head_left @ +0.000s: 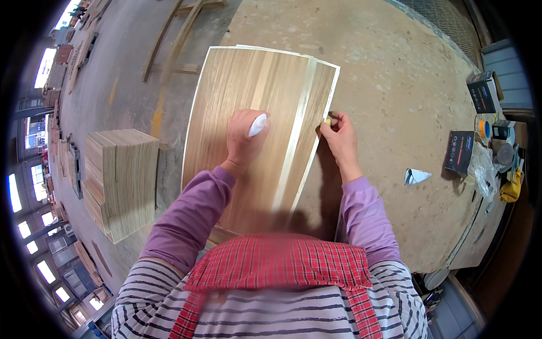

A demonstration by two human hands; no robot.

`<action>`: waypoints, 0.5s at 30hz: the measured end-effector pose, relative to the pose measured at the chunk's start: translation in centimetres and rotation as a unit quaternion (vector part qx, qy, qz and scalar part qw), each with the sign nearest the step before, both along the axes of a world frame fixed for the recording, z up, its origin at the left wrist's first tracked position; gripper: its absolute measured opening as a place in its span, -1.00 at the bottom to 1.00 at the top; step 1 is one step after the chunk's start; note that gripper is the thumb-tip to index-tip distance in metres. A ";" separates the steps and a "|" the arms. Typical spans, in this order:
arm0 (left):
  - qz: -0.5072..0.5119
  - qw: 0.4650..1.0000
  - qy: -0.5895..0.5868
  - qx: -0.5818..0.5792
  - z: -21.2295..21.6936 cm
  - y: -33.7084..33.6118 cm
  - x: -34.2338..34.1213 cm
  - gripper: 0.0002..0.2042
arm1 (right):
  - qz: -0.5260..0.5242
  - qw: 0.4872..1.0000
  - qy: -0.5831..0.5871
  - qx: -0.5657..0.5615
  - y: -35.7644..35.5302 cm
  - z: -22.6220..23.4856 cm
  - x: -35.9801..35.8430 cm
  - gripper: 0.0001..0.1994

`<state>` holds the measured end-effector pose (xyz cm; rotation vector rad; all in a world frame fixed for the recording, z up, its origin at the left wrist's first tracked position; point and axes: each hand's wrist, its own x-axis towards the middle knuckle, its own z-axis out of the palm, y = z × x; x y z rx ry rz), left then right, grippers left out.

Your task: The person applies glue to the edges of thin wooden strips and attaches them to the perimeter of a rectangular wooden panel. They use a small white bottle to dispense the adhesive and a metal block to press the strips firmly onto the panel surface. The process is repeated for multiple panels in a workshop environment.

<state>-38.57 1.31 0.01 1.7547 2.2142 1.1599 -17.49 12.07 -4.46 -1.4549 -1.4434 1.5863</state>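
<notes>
Two wood-grain panels with pale edges lie overlapped before me, the upper panel (pixel 243 85) shifted left and the lower panel (pixel 322 85) showing along the right. My left hand (pixel 244 135) is closed around a white object with a smooth, rounded end (pixel 257 125), held over the upper panel; the rest of it is hidden in my fist. At the lower panel's right edge, my right hand (pixel 340 138) pinches a small yellow thing (pixel 327 121) between thumb and fingers. Its kind is too small to make out.
A tall stack of boards (pixel 121 181) stands at the left. A folded silvery piece (pixel 416 177) lies on the brown worktop (pixel 384 124). Dark boxes (pixel 459 151), a clear plastic bag (pixel 483 169) and an orange tape roll (pixel 483 129) crowd the right edge. Timber (pixel 178 42) rests on the floor beyond.
</notes>
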 end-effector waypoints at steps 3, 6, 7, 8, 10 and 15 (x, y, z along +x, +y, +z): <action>0.004 1.000 0.002 -0.003 0.2 0.0 0.1 -0.88 | 0.016 1.000 -0.026 -0.004 0.9 -0.1 0.1 -0.50; 0.010 1.000 0.005 -0.009 0.3 0.1 0.2 -0.87 | 0.024 0.999 -0.041 -0.018 1.2 -0.1 0.2 -0.51; 0.011 1.000 0.009 -0.010 0.4 0.1 0.2 -0.87 | 0.020 0.999 -0.038 -0.027 1.2 -0.1 0.2 -0.51; 0.012 1.000 0.011 -0.010 0.4 0.1 0.2 -0.86 | 0.015 0.999 -0.032 -0.035 1.1 0.0 0.2 -0.51; 0.013 1.000 0.013 -0.011 0.4 0.1 0.2 -0.86 | -0.014 0.997 0.020 -0.068 1.0 0.3 0.1 -0.56; 0.010 1.000 -0.001 -0.009 0.5 0.1 0.3 -0.88 | -0.041 0.990 0.082 -0.109 0.6 1.1 0.2 -0.61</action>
